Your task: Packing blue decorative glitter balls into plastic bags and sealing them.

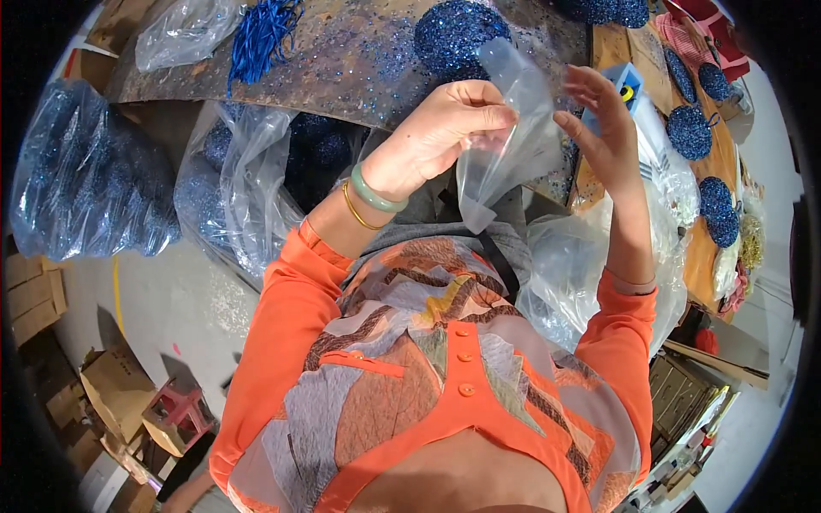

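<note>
The left hand pinches a clear plastic bag between thumb and fingers, in front of the body at the near edge of the desk. The right hand is open, its fingers spread just beside the bag (whether the thumb touches it, I cannot tell). Behind the bag sits a blue glitter ball, with loose glitter strewn around it. Farther left on the desk lie blue strips and a crumpled clear bag.
</note>
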Demonstrator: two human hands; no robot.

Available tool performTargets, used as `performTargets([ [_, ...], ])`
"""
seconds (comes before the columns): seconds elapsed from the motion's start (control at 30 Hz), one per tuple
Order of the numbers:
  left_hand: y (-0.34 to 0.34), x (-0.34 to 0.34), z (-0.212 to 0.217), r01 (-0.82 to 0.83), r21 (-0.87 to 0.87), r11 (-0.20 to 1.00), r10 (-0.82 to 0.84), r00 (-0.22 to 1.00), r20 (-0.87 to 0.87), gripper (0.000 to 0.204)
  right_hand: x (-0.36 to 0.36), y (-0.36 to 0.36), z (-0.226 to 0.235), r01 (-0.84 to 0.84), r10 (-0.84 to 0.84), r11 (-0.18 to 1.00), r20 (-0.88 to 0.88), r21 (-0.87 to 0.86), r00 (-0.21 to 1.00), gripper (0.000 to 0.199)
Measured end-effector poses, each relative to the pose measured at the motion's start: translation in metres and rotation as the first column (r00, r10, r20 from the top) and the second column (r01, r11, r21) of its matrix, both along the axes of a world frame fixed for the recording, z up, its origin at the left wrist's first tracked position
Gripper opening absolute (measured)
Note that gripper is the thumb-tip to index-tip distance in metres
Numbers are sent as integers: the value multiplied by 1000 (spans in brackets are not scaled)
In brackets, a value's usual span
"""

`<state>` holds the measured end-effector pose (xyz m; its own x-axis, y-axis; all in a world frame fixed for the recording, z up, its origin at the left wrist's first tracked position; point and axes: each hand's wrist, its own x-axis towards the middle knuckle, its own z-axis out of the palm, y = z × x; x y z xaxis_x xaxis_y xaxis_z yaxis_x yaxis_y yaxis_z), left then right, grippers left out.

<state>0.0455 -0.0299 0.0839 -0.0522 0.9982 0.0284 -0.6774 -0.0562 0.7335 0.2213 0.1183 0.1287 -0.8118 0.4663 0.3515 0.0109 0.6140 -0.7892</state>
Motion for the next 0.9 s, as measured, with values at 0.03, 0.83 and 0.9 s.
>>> performTargets([
  [0.03,-1,2,4,-28,-33,999,28,999,17,12,0,-4,8,23,-27,986,23,168,999,49],
  [0.83,-6,0,2,76,71,995,-87,980,179,17,-29,-17,5,-209,214,947,4,244,977,39],
  [0.9,-7,-1,5,129,119,984,-148,976,162,21,-32,-8,2,-316,316,949,28,17,948,75],
])
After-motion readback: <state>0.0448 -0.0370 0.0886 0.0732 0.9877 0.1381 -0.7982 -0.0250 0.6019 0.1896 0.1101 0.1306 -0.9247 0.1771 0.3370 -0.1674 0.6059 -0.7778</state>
